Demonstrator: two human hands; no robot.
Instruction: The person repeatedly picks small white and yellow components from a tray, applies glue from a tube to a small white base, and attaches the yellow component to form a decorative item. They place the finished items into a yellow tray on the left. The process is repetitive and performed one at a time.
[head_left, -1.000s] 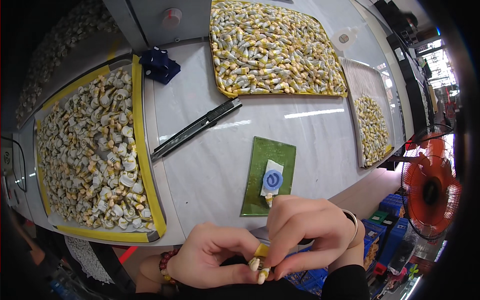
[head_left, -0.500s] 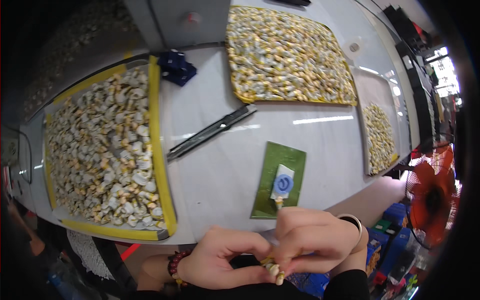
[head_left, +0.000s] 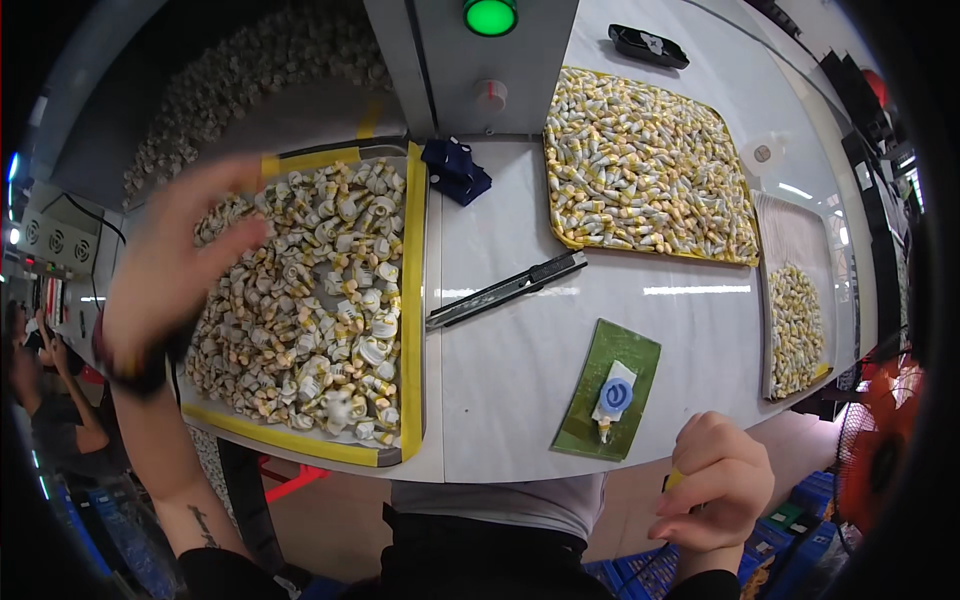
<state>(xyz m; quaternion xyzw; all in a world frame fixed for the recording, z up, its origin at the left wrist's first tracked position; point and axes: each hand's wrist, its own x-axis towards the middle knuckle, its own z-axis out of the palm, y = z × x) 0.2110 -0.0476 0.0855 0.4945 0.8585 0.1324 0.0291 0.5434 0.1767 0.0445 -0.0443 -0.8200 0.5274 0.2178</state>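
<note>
My left hand [head_left: 165,270], blurred by motion, is over the left side of a yellow-taped tray [head_left: 412,300]. Its thumb and fingers are apart, and nothing shows between them. Many small white pieces [head_left: 310,310] with yellow bands and flared ends fill that tray. One whitish piece [head_left: 340,408] near the tray's front is smeared. Off the table's front edge, my right hand [head_left: 722,480] is closed with curled fingers on a small yellow piece [head_left: 673,480], mostly hidden. A green pad [head_left: 632,400] beyond it carries a blue ring-shaped part [head_left: 616,394] on a white patch.
A black-handled utility knife [head_left: 510,288] lies mid-table. Slim white-and-yellow pieces fill a tray [head_left: 655,255] at the back. A smaller part-filled tray [head_left: 795,225] stands right. Dark blue cloth [head_left: 455,172] lies beside a grey machine [head_left: 480,65] with a green light. An orange fan [head_left: 880,430] stands at right.
My hands have parted from a pinch together over small pieces. The left swung up-left over the tray; the right moved right. The view has shifted, bringing the green light into sight.
</note>
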